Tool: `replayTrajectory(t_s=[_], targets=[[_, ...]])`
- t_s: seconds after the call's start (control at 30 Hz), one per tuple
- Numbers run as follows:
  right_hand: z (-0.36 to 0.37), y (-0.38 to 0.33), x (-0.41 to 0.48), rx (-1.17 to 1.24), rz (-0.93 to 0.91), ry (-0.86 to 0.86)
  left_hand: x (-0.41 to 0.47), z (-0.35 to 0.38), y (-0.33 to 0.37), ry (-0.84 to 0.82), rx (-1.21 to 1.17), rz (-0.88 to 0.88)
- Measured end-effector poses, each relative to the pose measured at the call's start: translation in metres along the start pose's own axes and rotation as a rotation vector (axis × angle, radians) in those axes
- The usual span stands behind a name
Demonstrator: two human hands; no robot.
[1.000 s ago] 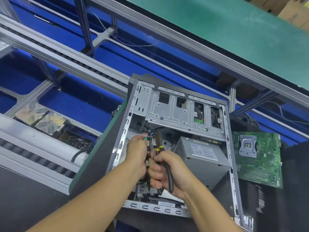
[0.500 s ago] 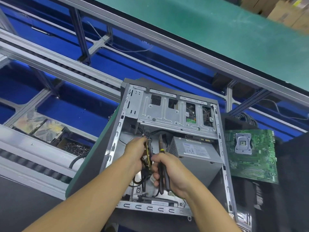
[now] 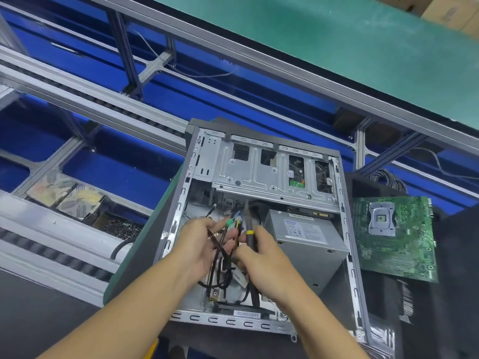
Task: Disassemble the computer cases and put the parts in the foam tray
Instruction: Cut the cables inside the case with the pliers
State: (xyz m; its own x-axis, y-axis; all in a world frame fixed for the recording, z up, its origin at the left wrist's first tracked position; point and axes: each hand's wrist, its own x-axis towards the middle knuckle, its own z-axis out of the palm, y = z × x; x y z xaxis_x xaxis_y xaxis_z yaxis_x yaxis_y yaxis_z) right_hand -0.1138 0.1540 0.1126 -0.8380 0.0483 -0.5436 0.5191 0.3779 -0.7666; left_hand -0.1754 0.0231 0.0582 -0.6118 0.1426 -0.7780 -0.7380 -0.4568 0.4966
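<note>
An open grey computer case [image 3: 178, 221] lies in front of me with its drive cage [image 3: 259, 172] at the far end and a grey power supply [image 3: 308, 239] inside on the right. My left hand [image 3: 199, 244] holds a bundle of thin cables [image 3: 225, 234] with green and yellow plugs above the case floor. My right hand [image 3: 261, 257] grips a dark screwdriver [image 3: 249, 229] with a yellow band, tip pointing away, and its fingers touch the same cables. A green motherboard [image 3: 394, 234] lies to the right of the case on black foam [image 3: 453, 281].
Grey aluminium conveyor rails [image 3: 77, 94] with blue panels run across the left and back. A box of small dark screws [image 3: 116, 224] sits lower left of the case. A green-topped bench [image 3: 337, 35] runs along the top right.
Both hands have drawn the cable bundle up and apart, so the green and yellow plugs now show between the fingers. The view has shifted slightly.
</note>
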Motion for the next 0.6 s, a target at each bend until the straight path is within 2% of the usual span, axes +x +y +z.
replayTrajectory(t_s=[0.07, 0.13, 0.17, 0.23, 0.3, 0.37, 0.5, 0.6], targets=[[0.002, -0.002, -0.002, -0.021, 0.009, -0.074, -0.003, -0.002, 0.004, -0.023, 0.040, 0.024], [0.007, -0.004, -0.002, 0.233, 0.079, -0.208, -0.006, -0.003, 0.003, -0.039, 0.174, -0.008], [0.010, -0.005, -0.002, 0.369, 0.112, -0.225, -0.008, -0.004, 0.003, -0.042, 0.222, -0.012], [0.014, -0.003, -0.001, 0.442, 0.102, -0.122, -0.009, -0.004, 0.000, -0.023, 0.229, 0.034], [0.014, 0.003, -0.003, 0.334, 0.066, 0.024, -0.009, -0.005, -0.002, 0.060, 0.228, 0.100], [0.010, 0.005, -0.013, 0.322, 0.029, 0.088, -0.008, -0.006, -0.003, 0.148, 0.254, 0.130], [-0.009, 0.001, -0.036, 0.473, -0.068, 0.141, -0.012, -0.003, -0.002, 0.256, 0.221, 0.144], [-0.034, -0.001, -0.052, 0.238, -0.033, 0.077, -0.020, 0.000, -0.005, 0.283, 0.440, 0.206]])
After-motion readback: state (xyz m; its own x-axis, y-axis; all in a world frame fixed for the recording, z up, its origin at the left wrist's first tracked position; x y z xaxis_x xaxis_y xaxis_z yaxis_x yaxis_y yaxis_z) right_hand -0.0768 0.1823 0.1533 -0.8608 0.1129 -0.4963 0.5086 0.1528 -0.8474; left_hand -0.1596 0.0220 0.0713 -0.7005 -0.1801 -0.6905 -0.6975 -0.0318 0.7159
